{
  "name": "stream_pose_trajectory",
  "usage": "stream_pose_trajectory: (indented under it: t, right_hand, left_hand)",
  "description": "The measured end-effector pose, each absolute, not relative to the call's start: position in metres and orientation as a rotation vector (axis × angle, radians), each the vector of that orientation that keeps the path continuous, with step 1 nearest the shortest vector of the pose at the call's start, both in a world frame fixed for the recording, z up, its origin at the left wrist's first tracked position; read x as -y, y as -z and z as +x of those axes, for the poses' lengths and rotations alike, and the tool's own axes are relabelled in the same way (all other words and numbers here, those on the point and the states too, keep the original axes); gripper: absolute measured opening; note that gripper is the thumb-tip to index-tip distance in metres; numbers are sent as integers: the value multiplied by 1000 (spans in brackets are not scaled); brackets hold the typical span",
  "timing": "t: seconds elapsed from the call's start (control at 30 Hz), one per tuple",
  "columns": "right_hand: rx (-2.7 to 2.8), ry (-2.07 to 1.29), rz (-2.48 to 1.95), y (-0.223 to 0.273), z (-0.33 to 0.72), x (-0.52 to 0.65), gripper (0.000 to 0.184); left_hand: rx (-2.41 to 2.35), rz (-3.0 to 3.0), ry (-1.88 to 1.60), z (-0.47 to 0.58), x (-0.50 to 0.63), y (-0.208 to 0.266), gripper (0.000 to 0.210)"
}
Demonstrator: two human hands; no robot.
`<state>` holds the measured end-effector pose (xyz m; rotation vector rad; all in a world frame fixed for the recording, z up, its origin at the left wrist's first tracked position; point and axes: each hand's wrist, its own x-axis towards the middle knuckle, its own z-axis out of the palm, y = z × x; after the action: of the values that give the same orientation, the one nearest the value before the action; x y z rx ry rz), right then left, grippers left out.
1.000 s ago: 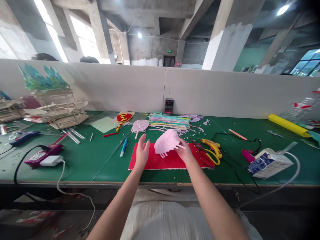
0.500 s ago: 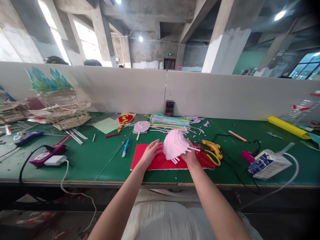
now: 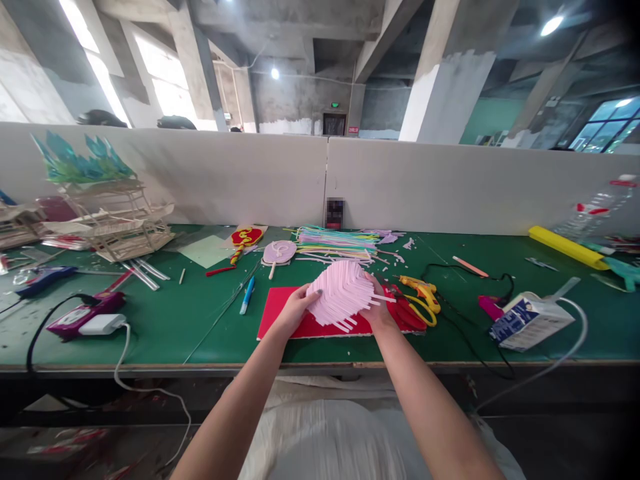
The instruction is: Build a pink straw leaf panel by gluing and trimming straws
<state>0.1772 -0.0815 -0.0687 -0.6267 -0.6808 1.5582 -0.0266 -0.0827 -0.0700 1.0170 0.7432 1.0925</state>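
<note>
Left hand [image 3: 299, 307]: pinching the left edge of the pink strip panel [image 3: 343, 293], thumb on the face, the fingers beneath mostly hidden. Right hand [image 3: 377, 307]: closed on the right edge, part of the grip lost behind the panel. I hold it by both sides, presumably to spare the thin strips from bending; their loose ends jut toward me and to the right, free of my palms.

The panel sits between my hands, above the red board [image 3: 273, 310], which likely serves as my work mat. On the board's right end, yellow-handled scissors [image 3: 426, 312]; just beyond, a yellow glue gun [image 3: 420, 288]. Both suit a right-hand reach, I judge.

Farther out: blue pen [image 3: 247, 295] left of the board, pink disc on a stick [image 3: 279, 252] beyond it, coloured strips [image 3: 340, 241] bundled near the partition [image 3: 425, 183], probably as stock.
</note>
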Motion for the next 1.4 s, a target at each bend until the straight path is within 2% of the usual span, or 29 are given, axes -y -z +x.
stream_pose_trajectory:
  t: [0.13, 0.27, 0.4, 0.63, 0.77, 1.17, 1.4]
  right_hand:
    - [725, -1597, -688, 67, 174, 80, 33]
    - [771, -1615, -723, 69, 170, 76, 24]
    - [837, -1622, -733, 69, 168, 73, 26]
    - [928, -1640, -772, 71, 165, 75, 24]
    - [972, -1645, -776, 71, 163, 78, 29]
    - [1013, -1614, -838, 70, 163, 77, 38]
    - [1012, -1569, -831, 69, 165, 78, 30]
  left_hand:
    - [-736, 877, -1154, -26, 83, 66, 40]
    - [-802, 656, -1211, -28, 82, 62, 28]
    - [-800, 461, -1203, -30, 81, 58, 21]
    - [-777, 362, -1189, -31, 81, 55, 28]
    - [-770, 357, -1211, -31, 80, 55, 30]
    - [-807, 431, -1192, -31, 81, 57, 25]
    - [-811, 559, -1213, -29, 80, 63, 26]
